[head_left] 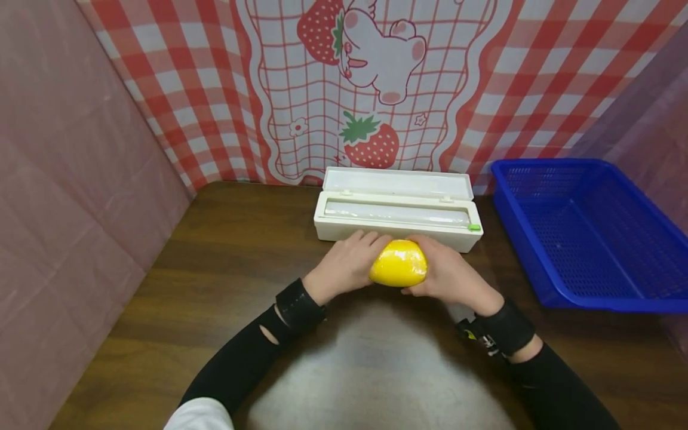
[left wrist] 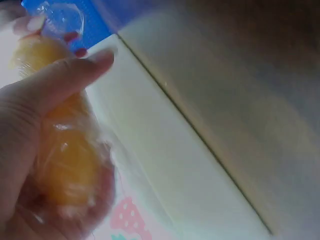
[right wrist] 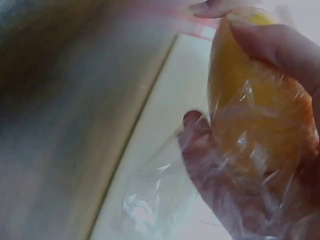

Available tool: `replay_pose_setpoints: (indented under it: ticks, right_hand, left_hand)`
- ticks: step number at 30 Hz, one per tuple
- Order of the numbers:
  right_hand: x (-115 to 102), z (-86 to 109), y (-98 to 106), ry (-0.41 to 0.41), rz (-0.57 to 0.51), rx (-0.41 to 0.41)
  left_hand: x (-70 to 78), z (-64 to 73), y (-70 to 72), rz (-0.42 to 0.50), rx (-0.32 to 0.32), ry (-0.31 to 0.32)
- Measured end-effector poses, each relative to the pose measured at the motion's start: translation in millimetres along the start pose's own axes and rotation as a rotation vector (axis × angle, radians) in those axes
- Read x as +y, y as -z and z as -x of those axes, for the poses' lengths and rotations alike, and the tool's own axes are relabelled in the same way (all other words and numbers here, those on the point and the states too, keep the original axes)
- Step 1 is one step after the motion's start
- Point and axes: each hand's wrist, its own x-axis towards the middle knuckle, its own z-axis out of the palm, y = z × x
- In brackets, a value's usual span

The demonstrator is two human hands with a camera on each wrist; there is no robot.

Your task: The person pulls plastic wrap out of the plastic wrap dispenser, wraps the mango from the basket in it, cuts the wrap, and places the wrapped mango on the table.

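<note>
Both hands grip a smooth yellow rounded thing [head_left: 399,263], wrapped in glossy clear film, in front of the dispenser box. From one side my left hand [head_left: 350,261] holds it, the thumb lying across it in the left wrist view. On the other side my right hand [head_left: 448,272] curls round it. Loose crinkled film [right wrist: 155,200] trails from the thing beneath the right fingers. Just behind the hands stands a white cling film dispenser [head_left: 398,232], its lid [head_left: 398,183] raised. A roll of film [head_left: 395,212] lies inside, and a green slider [head_left: 474,227] sits at the right end.
A blue perforated basket [head_left: 559,292] stands right of the dispenser. Beneath everything is a brown wooden table [head_left: 215,251], with a pale sheen near the front. A red-and-white checked cloth [head_left: 215,89] hangs behind, and a pink cloth [head_left: 80,179] hangs at the left.
</note>
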Motion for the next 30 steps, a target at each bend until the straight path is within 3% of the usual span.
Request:
replay_pose_setpoints:
  ticks: [5,9,14,21,24,26,30]
  right_hand:
    - [-1,0.3,13,0.020,-0.110,-0.030]
    - [-11,2.8,28,0.028,-0.190,-0.030]
    - [-19,4.2,40,0.028,-0.275,-0.048]
    - [2,3.0,33,0.047,-0.273,-0.096]
    - [3,5.4,34,0.023,-0.306,-0.100]
    - [-2,7.6,38,-0.024,-0.358,-0.092]
    - [-22,8.3,48,-0.091,-0.458,-0.034]
  left_hand:
    - [-4.2,-3.3,10.5,0.154,0.114,-0.094]
    - [-2.2,-5.4,18.5,0.298,0.164,-0.143]
    - [-0.9,-6.6,25.6,0.402,0.165,-0.172]
    - [-6.2,-6.7,32.3,0.438,0.150,-0.224]
    - [-3.2,-5.2,35.5,0.476,0.166,-0.216]
    - [1.3,-3.7,39.4,0.605,0.186,-0.152]
    - [14.3,-1.0,53.8,1.018,0.234,-0.023]
